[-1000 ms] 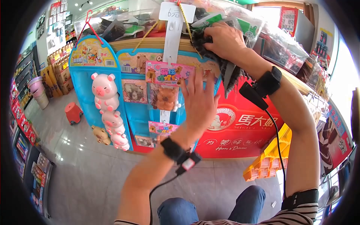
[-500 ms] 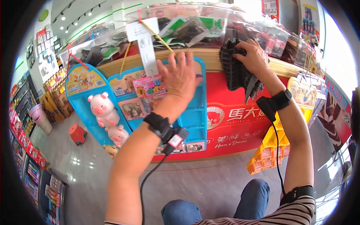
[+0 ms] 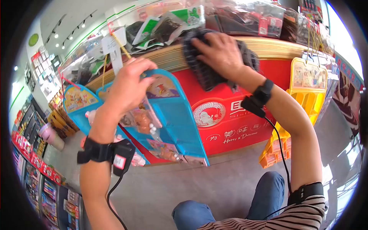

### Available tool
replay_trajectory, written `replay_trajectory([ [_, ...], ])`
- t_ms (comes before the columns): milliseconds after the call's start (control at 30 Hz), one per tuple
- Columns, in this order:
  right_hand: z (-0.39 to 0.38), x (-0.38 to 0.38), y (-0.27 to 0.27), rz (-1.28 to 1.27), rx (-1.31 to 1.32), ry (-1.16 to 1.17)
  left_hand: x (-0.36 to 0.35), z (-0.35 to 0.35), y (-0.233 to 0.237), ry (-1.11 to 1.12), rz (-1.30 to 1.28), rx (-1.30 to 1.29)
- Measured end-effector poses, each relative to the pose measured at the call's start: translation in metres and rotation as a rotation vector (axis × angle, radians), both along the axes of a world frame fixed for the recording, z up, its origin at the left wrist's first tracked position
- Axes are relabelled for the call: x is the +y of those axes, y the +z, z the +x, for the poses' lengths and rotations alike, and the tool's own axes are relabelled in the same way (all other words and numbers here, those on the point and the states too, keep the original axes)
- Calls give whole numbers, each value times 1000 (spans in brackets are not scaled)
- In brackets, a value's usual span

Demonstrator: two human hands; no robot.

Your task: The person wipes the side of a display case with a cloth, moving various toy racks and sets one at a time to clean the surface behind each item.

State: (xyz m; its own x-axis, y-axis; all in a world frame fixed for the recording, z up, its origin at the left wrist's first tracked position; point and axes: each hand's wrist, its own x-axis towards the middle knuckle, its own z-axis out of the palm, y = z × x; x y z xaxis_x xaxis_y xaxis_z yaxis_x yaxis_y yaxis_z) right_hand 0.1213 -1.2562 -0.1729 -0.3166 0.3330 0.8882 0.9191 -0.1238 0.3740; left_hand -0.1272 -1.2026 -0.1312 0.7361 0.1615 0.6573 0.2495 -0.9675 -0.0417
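My left hand point(image 3: 132, 86) is at the upper edge of a blue hanging display board point(image 3: 168, 111), its fingers bent round the top, and the board stands at an angle away from the red panel. Small toy packets point(image 3: 141, 120) hang on that board. Under my right hand point(image 3: 222, 53) a dark grey checked cloth point(image 3: 199, 71) is pressed on the gold-coloured ledge point(image 3: 268, 48); the fingers are spread over it, and the cloth drapes down across the top of the red panel point(image 3: 234, 111).
Clear bins of packaged goods point(image 3: 168, 27) run above the ledge. A yellow hanging rack point(image 3: 306, 96) is at the right. Another blue board point(image 3: 78, 101) hangs at the left. A pink bin point(image 3: 51, 136) and stocked shelves point(image 3: 48, 191) stand farther left.
My left hand has moved from the board's front to its top edge, and the board has swung outward. My right hand and the cloth have moved left along the ledge, the cloth now spread flatter.
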Motion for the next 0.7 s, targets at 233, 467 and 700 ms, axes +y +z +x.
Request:
replay_trajectory([
  [233,-90,71,16,-199,-414,137,-15,-17,5,6,-125,-23],
  [467,-113,89,13,-273,-666,172,-15,-23,4,-32,-129,-79],
  [700,-25,30,-3,-137,-452,230,-8,-33,4,-55,-55,-15],
])
